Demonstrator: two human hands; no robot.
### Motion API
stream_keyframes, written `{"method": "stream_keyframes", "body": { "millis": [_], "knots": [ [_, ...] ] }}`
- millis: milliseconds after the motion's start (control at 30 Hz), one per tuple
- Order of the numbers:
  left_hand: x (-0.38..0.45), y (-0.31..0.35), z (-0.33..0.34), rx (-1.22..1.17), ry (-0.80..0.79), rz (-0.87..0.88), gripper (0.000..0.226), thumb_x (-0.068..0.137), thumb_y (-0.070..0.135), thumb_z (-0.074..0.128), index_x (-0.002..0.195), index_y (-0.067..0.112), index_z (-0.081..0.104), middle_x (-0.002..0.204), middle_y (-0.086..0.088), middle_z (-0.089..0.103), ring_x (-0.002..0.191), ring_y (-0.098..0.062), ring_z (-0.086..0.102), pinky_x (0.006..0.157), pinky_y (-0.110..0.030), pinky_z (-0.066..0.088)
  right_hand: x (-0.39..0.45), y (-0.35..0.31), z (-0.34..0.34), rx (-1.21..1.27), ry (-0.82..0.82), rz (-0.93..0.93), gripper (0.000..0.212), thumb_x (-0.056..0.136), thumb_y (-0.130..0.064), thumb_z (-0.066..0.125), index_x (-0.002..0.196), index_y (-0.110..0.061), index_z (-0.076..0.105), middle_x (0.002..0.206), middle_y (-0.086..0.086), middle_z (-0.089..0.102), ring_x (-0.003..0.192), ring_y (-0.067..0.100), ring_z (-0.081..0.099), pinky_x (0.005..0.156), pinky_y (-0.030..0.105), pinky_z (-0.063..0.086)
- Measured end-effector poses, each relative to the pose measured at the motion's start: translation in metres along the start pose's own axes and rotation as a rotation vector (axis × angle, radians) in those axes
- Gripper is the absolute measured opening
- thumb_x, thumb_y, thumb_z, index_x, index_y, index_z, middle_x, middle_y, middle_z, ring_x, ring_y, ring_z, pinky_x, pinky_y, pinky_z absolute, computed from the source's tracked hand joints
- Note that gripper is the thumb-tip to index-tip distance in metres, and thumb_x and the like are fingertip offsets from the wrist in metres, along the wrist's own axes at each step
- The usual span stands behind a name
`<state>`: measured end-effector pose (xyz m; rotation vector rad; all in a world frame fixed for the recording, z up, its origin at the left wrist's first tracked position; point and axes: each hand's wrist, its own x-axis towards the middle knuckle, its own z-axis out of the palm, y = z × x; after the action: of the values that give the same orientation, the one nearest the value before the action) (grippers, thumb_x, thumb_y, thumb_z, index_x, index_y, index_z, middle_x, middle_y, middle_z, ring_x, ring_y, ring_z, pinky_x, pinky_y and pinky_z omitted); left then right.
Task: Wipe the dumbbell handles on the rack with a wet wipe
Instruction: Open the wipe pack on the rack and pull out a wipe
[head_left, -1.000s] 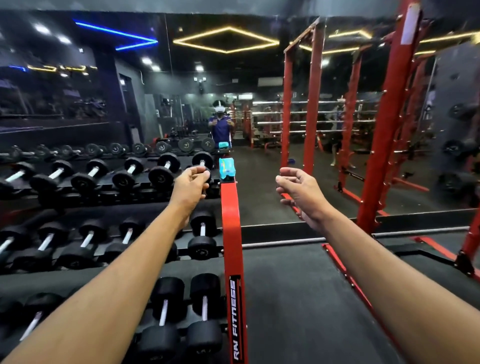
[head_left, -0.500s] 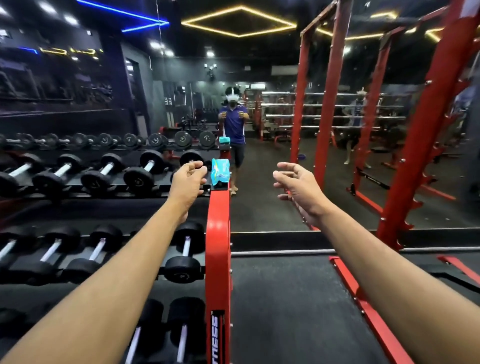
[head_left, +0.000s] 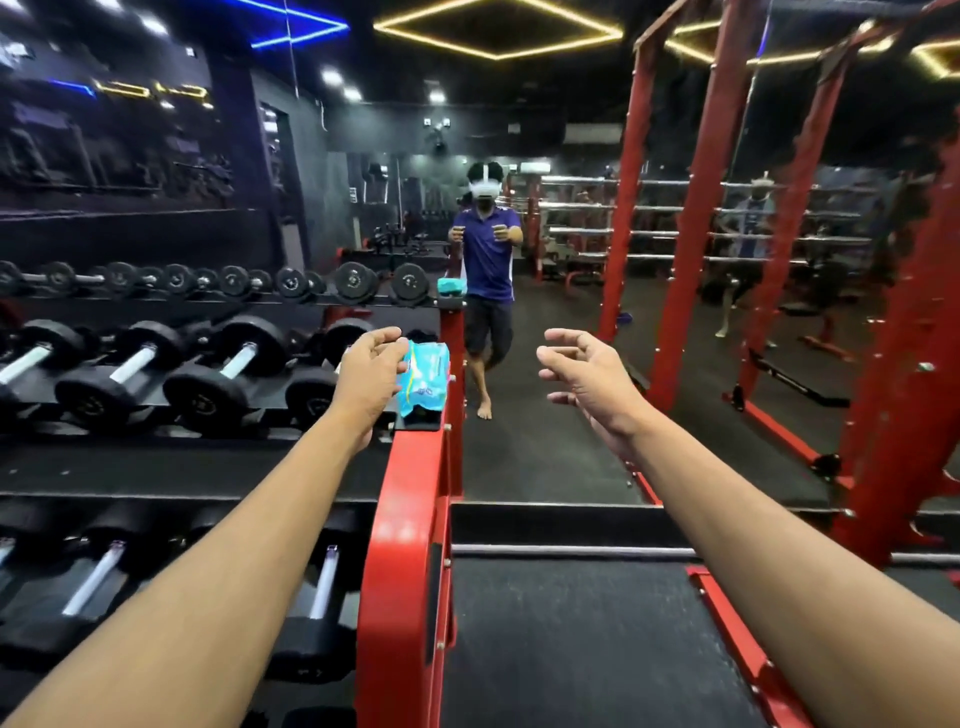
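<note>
Head view: the left hand (head_left: 370, 376) has moved closer and now touches the blue wet wipe pack (head_left: 423, 382) on top of the red rack post (head_left: 410, 545), fingers curled at its edge. The right hand (head_left: 584, 376) hangs loose beside the post, holding nothing. Dumbbells (head_left: 228, 364) wait left of the post, unwiped.

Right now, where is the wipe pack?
In the head view, the wipe pack stands atop the red rack post, centre-left, against the left hand, right of the dumbbells.
</note>
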<state>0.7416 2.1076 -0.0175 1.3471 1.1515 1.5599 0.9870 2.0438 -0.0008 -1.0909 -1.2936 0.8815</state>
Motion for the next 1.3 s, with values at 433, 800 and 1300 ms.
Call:
{"method": "stream_keyframes", "body": {
  "millis": [433,800,1300],
  "knots": [
    [0.159,-0.085,0.022,0.132,0.183,-0.047,0.015,0.099,0.017,0.057,0.113,0.021,0.059,0.097,0.003,0.062,0.081,-0.009,0.057,0.067,-0.025,0.045,0.216,0.096,0.034,0.056,-0.192,0.040,0.024,0.093,-0.016,0.066,0.115,-0.018,0.059,0.100,0.002,0.061,0.086,0.013,0.058,0.068,0.032,0.047],
    [0.211,-0.160,0.034,0.289,0.328,-0.133,0.018,0.097,0.007,0.058,0.114,0.013,0.062,0.092,-0.002,0.061,0.080,-0.012,0.056,0.072,-0.021,0.044,0.344,0.187,0.095,-0.224,-0.499,-0.076,0.025,0.089,-0.014,0.069,0.112,-0.017,0.062,0.098,0.000,0.062,0.077,0.007,0.057,0.071,0.022,0.046],
    [0.250,-0.236,0.027,0.541,0.156,-0.288,0.036,0.089,-0.003,0.062,0.124,0.002,0.063,0.118,-0.011,0.067,0.103,-0.017,0.064,0.104,-0.034,0.047,0.372,0.247,0.143,-0.840,-0.683,-0.555,0.040,0.074,-0.039,0.069,0.106,-0.015,0.070,0.113,0.007,0.065,0.106,0.029,0.060,0.094,0.046,0.047]
  ]
}}
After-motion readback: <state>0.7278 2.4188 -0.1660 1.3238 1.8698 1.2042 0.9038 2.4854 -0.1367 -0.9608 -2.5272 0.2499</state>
